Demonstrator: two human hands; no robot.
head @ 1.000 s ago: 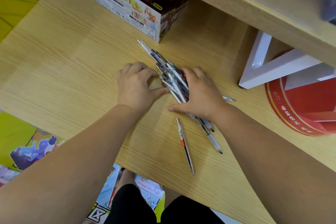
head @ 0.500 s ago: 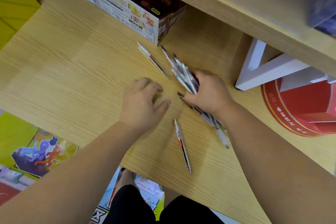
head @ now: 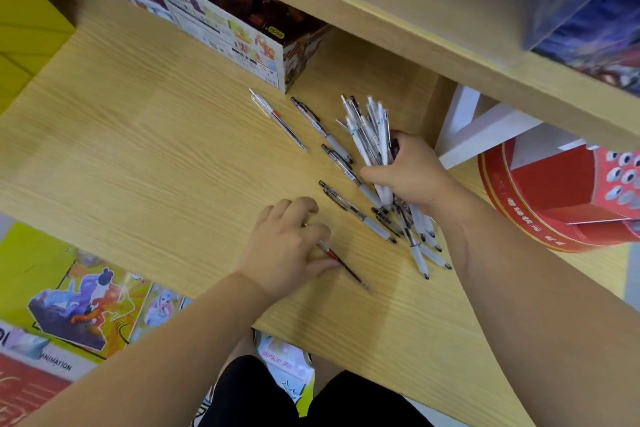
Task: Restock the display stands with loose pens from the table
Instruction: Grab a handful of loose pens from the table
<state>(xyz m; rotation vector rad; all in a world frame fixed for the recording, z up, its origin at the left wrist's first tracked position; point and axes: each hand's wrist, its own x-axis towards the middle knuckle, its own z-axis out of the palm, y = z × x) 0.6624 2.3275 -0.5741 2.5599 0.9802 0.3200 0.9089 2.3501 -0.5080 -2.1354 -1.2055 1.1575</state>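
Observation:
My right hand [head: 414,175] grips a thick bundle of pens [head: 369,130], their tops fanning up and away from me and their tips sticking out below my wrist. My left hand [head: 287,250] presses down on a single red and black pen [head: 344,267] lying on the wooden table [head: 138,163], thumb and fingers pinched on its upper end. Three more pens lie loose between the hands and the box: a clear one [head: 277,118] farthest left, a dark one [head: 320,128] beside it, another [head: 356,211] nearer me. The red round display stand [head: 540,198] sits at the right.
A printed cardboard box [head: 221,35] stands at the back of the table. A wooden shelf [head: 398,17] overhangs the far side, with a white bracket [head: 485,128] beneath it near the stand. Colourful boxes [head: 76,302] lie below the table's near edge.
My right hand has lifted the bundle and tilted it more upright, leaving a few pens behind on the table. My left hand moved toward me and onto the single red and black pen.

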